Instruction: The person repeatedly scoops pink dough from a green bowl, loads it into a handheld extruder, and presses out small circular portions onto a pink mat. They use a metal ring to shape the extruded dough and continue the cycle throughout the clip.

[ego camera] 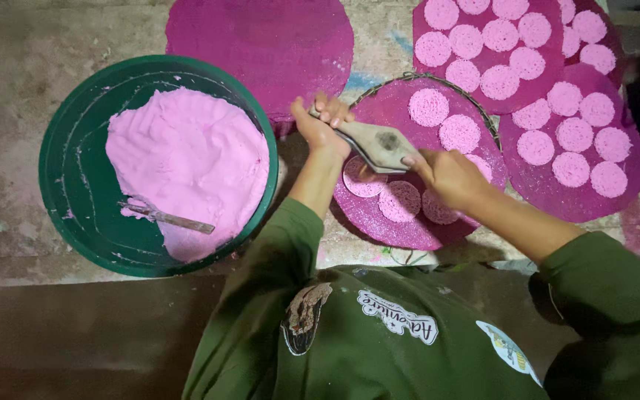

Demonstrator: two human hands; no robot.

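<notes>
While gripping opposite ends of the grey press [379,144], left hand [321,124] and right hand [447,175], both closed around it, over the round pink mat [387,222], beside the green basin [75,192] of pink paste [194,155].

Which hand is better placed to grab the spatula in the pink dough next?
Probably the left hand: it grips the grey press on the side nearest the green basin holding the spatula. The right hand is farther, over the round tray.

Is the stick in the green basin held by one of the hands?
No, the stick lies alone in the pink paste of the green basin, while the left hand and the right hand both hold a grey tool.
</notes>
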